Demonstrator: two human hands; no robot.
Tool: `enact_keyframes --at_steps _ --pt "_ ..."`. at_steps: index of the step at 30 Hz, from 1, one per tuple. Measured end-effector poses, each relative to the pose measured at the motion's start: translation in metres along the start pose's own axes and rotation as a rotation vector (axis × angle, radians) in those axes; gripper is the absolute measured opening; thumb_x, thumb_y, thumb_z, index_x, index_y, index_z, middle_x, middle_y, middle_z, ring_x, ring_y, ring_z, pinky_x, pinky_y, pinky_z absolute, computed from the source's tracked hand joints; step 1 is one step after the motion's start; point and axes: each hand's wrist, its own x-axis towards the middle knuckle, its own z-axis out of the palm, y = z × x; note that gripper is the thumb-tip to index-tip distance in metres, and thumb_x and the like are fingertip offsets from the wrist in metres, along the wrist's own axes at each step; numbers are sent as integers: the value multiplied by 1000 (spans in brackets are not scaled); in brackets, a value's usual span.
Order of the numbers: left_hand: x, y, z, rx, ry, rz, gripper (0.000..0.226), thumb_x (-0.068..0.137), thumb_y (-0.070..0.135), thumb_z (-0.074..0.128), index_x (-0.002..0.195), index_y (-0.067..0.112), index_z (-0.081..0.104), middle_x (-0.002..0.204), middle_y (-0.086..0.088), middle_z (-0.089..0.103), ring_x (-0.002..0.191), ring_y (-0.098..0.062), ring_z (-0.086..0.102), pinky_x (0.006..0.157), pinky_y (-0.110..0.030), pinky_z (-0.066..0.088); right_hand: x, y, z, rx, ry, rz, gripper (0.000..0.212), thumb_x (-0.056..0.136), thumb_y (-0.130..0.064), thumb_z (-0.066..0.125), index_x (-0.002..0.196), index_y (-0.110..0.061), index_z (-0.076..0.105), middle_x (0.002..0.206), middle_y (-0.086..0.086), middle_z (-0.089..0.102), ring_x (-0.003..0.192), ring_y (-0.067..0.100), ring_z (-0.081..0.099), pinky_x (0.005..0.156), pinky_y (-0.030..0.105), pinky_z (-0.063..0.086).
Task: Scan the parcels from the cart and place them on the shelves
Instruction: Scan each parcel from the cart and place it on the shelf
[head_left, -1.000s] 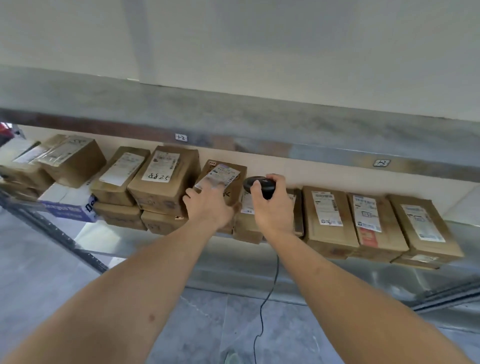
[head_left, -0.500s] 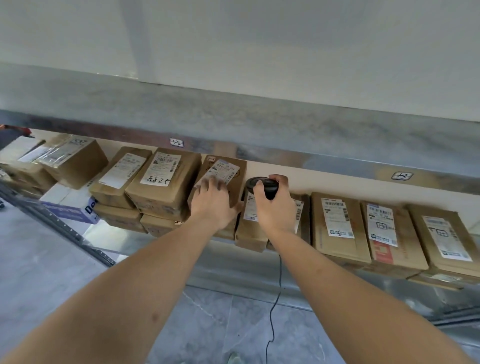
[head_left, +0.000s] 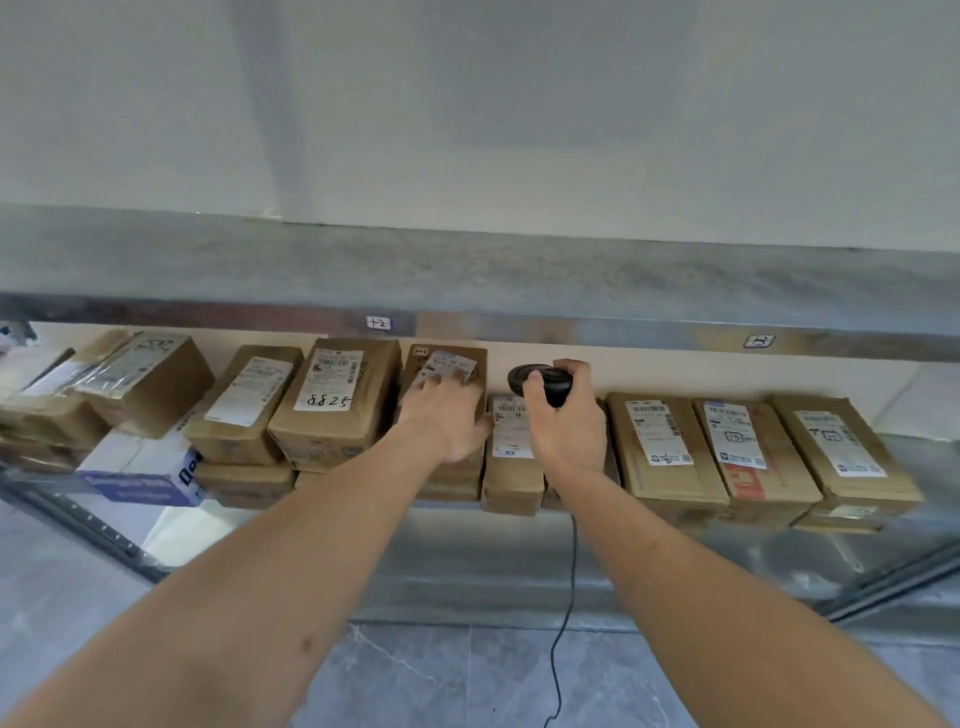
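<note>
Up on the metal shelf (head_left: 519, 561), a row of brown cardboard parcels runs from nine o'clock to three o'clock, each with a white label facing up. The left hand (head_left: 447, 421) lies flat on the labelled parcel (head_left: 447, 374) just left of centre, fingers straight and spread over its label, so this grip is apart and pressing, not clasping. At its nine o'clock side, touching it, sits the box marked 8825 (head_left: 332, 400), stacked on another box. The right hand (head_left: 563, 421) has its grip clamped on the black scanner (head_left: 537, 382), fingers curled over the round head, thumb on the near side. The scanner hovers at the two o'clock side of the left hand, above a lower parcel (head_left: 511, 452) that lies between the two hands. The scanner's black cable (head_left: 569, 597) hangs down from under the right wrist toward six o'clock, over the grey tiled floor (head_left: 467, 675). At three o'clock three more parcels (head_left: 753, 447) lie side by side, touching. At nine o'clock a white and blue box (head_left: 140, 467) sits under tilted parcels. Small tags (head_left: 378, 322) are stuck on the front edge of the upper shelf (head_left: 519, 280).
</note>
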Motion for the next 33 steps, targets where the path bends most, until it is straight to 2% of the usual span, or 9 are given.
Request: enact_keyframes --at_steps 3,5,8,10,15,19,25,29,33 --pt "-8 1 -7 5 9 97 49 102 50 50 139 19 55 144 -14 52 132 -41 50 108 -53 45 -20 -7 -6 -33 101 4 36 101 -51 57 132 -35 48 100 -8 64 95 22 64 84 38 51" --pt "-16 3 -10 1 18 173 51 102 50 50 143 21 53 145 -12 51 132 -38 51 104 -52 46 -36 -11 -11 -44 168 16 36 101 -53 56 131 -37 47 102 -7 65 96 22 64 86 41 53" --pt "-29 7 -15 -4 30 294 54 102 50 50 147 20 52 148 -12 49 134 -38 49 105 -52 48 -65 -18 -19 -38 264 43 35 99 -55 56 129 -39 48 105 -9 66 98 21 66 90 44 55" --pt "-39 12 -18 6 51 371 52 101 51 51 141 18 57 141 -11 53 130 -39 51 104 -51 48 -87 -22 -28 -43 330 57 35 99 -55 57 128 -38 49 106 -11 66 98 20 66 88 41 53" --pt "-75 40 -28 27 83 539 49 101 53 49 138 20 58 137 -10 56 126 -38 53 103 -50 47 -146 -27 -64 -40 489 83 33 100 -53 57 128 -37 51 97 -19 63 93 15 65 88 42 56" --pt "-109 79 -36 32 120 670 44 99 52 50 129 23 62 135 -7 61 123 -36 56 97 -46 47 -189 -25 -99 -50 619 110 29 98 -54 56 124 -41 51 104 -11 68 94 17 66 83 38 54" --pt "-167 144 -45 13 152 865 50 98 56 48 138 27 57 135 -6 59 126 -35 56 100 -47 49 -257 -16 -160 -61 785 142 28 99 -53 55 122 -38 52 100 -11 67 92 17 65 80 38 53" --pt "-215 199 -46 17 167 958 44 99 52 51 128 20 60 132 -7 58 124 -35 55 97 -46 47 -308 -5 -211 -57 861 140 26 100 -52 56 121 -39 51 97 -15 65 87 12 65 72 36 53" --pt "-279 266 -42 22 172 1059 50 100 51 49 140 22 56 138 -7 57 127 -37 55 101 -48 48 -372 14 -279 -84 943 138 25 102 -49 56 123 -35 52 99 -12 66 77 5 66 61 24 48"
